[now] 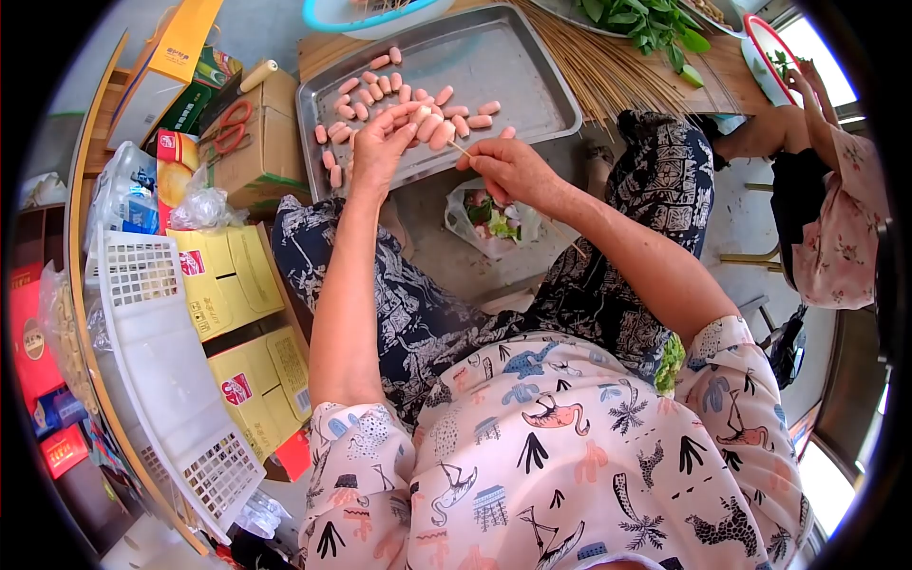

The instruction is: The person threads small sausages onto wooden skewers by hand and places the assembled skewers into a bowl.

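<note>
My right hand (513, 171) is closed around a thin bamboo skewer (460, 148), whose back end sticks out below the wrist. Several small pink sausages (440, 134) sit side by side at the skewer's front end. At those sausages, my left hand (385, 142) pinches with thumb and fingers; the one at its fingertips is partly covered. Both hands are over the near edge of a metal tray (484, 59). Many loose sausages (369, 95) lie in the tray's left half.
Loose bamboo skewers (589, 76) lie right of the tray, near green leaves (646, 24). A plastic bag of scraps (489, 223) is below the tray. Scissors (228, 126) rest on a cardboard box at left, above yellow boxes (228, 285). Another person (836, 199) sits at right.
</note>
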Available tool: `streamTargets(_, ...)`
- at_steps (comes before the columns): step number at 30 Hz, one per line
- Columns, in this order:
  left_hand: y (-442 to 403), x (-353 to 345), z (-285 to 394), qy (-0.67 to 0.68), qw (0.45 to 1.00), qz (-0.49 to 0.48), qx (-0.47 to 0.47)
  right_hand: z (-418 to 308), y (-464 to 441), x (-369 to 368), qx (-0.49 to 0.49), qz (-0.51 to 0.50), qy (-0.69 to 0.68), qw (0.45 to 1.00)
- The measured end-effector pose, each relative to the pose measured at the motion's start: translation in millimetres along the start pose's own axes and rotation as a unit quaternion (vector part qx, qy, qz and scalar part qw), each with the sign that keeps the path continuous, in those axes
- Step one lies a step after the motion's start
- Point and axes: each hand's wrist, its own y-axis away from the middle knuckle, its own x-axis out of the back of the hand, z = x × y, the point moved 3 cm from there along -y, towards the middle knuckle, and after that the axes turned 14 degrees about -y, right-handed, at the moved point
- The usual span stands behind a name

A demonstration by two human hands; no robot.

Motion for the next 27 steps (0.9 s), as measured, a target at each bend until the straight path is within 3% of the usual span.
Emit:
streamTargets(11,-2.8,-2.9,-5.6,-0.019,0.998,-0.049,-0.022,-1.6,-2.7,1.7,0.003,0.012,0.008,1.0)
streamTargets(18,-13.4,47.1,-31.8,-0.004,0.989,0.087,0.119,-4.6,-0.2,5.4,-0.025,0.035,0.001,0.999)
streamTargets(20,-15.7,69.5,-58.6,-0.244,0.95,0.137,0.139,-6.3,1.4,5.5,-0.028,0.035,-0.003,0.999)
streamTargets(22,-6.5,72.0,-61.2,-0.291,0.938,0.147,0.116,-8.0,3.0,5.1,-0.028,0.033,-0.004,0.999)
streamTargets(24,-2.9,67.0,-64.8,-0.541,0.835,0.033,0.091,-8.6,3.7,5.2,-0.025,0.03,-0.012,0.999)
streamTargets(27,0.9,53.6,-77.6,-0.514,0.856,0.024,0.04,-8.6,3.3,4.3,-0.021,0.026,-0.013,0.999)
